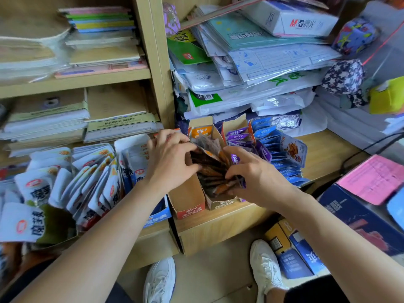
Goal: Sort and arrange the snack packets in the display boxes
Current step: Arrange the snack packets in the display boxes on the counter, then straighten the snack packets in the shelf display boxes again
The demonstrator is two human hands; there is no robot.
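Observation:
An open cardboard display box (189, 200) stands on the low wooden shelf, filled with brown and orange snack packets (213, 169). My left hand (169, 158) curls over the packets from the left, fingers pressing into the stack. From the right, my right hand (251, 171) grips the same stack, with a purple packet (235, 159) beside its fingers. Behind stand a box of purple packets (239, 136) and a row of blue packets (282, 154).
White snack packets (91, 178) fill boxes at the left. Stacked paper and plastic bags crowd the shelves above. A dark blue carton (360, 217) with a pink sheet (373, 178) lies at the right. Blue and yellow boxes (293, 250) and my white shoes sit on the floor.

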